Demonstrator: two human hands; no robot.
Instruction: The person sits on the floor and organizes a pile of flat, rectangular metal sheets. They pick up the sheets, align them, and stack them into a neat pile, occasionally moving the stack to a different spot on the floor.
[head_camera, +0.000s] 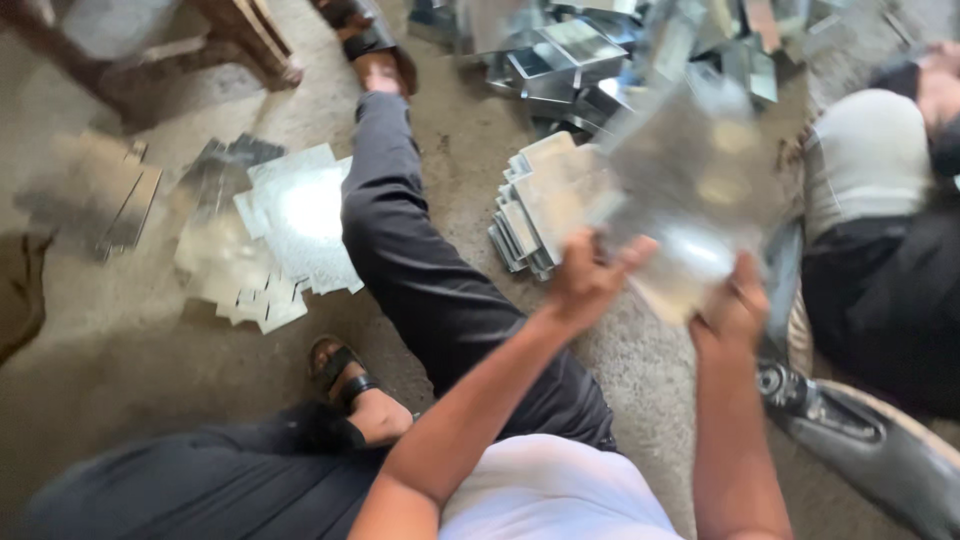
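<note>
Galvanised flat sheets (290, 225) lie on the floor left of my leg (420, 270). My left hand (585, 280) and right hand (735, 305) both clamp the blurred metal sheet (690, 190) above the cut stack (530, 215); its edges could slice my fingers if it slips.

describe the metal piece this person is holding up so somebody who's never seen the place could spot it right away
Start at the person's outstretched dark-trousered leg on the concrete floor. Just to its right, both hands, left hand and right hand, grip a shiny, motion-blurred sheet-metal piece. Unlike the stacked pieces lying on the floor, it is lifted in the air.
</note>
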